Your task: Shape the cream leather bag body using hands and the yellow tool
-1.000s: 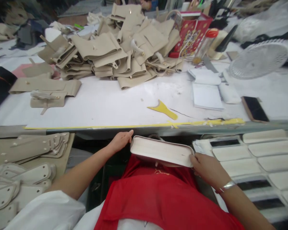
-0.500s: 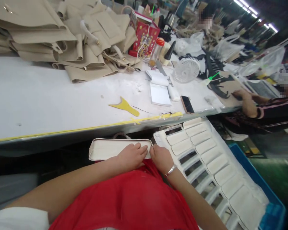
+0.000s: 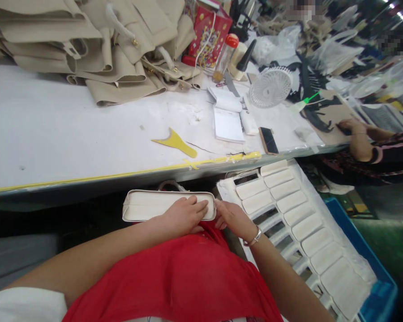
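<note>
A cream-white bag (image 3: 147, 205) lies on my lap with its flat base up, just below the table's front edge. My left hand (image 3: 184, 215) rests on the right part of that base, fingers pressed flat on it. My right hand (image 3: 233, 219) grips the bag's right end, fingers curled round the edge. A bracelet shows on my right wrist. I wear a red apron (image 3: 184, 281).
The white table (image 3: 53, 134) bears a yellow scraper (image 3: 176, 143), a notepad (image 3: 228, 125), a phone (image 3: 267, 140), a small fan (image 3: 270, 87) and a heap of beige bag parts (image 3: 87, 40). Rows of cream bags (image 3: 289, 210) stand at my right. Another person's hand (image 3: 351, 127) works at far right.
My left hand slid from the bag's left end onto its right part beside my right hand. The view swung to the right.
</note>
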The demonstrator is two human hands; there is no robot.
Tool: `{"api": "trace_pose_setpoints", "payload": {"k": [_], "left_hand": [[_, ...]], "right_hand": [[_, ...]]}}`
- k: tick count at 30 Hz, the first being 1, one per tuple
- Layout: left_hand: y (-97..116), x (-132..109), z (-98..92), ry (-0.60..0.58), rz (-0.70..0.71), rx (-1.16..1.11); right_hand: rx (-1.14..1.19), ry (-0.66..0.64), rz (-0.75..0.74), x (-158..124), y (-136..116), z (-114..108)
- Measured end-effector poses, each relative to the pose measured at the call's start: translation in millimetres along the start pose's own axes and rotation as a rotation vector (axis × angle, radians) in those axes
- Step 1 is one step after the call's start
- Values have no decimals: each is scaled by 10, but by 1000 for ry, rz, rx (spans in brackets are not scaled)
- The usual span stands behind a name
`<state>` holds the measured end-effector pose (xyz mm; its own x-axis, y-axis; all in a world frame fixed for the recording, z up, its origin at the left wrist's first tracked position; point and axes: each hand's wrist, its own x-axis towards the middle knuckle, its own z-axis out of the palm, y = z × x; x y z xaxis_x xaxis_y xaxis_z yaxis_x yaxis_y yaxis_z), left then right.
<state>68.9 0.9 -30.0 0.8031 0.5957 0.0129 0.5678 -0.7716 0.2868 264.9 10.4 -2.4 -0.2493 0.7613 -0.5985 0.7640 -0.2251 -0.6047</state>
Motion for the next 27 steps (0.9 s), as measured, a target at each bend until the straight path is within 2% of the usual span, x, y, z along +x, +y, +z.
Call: {"api": "trace_pose_setpoints", "payload": {"k": [2,5,8,13,17,23,27], "left_hand": [[-13,6,-15,-6,5,-15],[-21,12,-37,-11,1,-25],[-28,12,-48,-11,-7,-26],[-61,21,-64,-22,11,-55],[-94,24,-84,-30,24,-98],[-132,56,-21,-31,36,-118],[-56,83,-17,-20,36,-77]], "right_hand": [[363,-90,58,26,76,-85],[551,-161,58,116,190,-146],[581,-199,47,220,270,-140],[660,-236,113,332,301,-113],[690,-316,176,400,296,-113],[534,-315,260,433,251,-147],[417,-271,265,361,129,-181]]}}
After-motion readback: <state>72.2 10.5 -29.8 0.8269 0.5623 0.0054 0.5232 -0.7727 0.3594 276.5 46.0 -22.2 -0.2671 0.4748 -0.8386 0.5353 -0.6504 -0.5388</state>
